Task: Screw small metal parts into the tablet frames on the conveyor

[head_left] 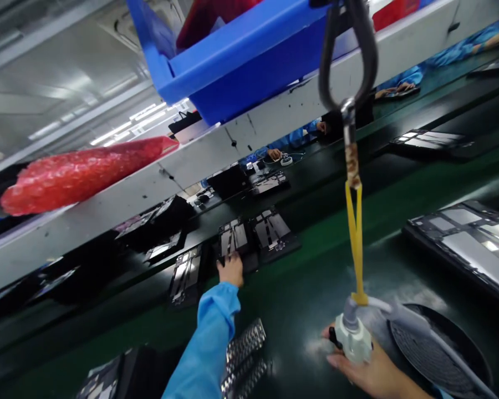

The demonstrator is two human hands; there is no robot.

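Note:
My left hand (232, 270) reaches out, its fingers curled over the near edge of a flat black electronic device (233, 237) with bare silvery inner parts. Similar devices lie on either side, one on the left (186, 275) and one on the right (271, 230). Lower right, my right hand (368, 368) is wrapped round the pale body of a hanging power screwdriver (353, 338), whose tip is hidden below. A yellow rubber band (355, 244) ties the tool to a dark metal hook (349, 61), and a grey cable or hose (436, 338) leads off to the right.
A round black mesh disc (441, 346) lies beside my right hand. Perforated metal strips (245, 354) sit between my arms. A larger opened device (474, 244) rests at right. Overhead, a white shelf (274, 113) carries a blue bin (249, 66) and red bubble wrap (87, 172). Co-workers' hands (274, 153) show beyond.

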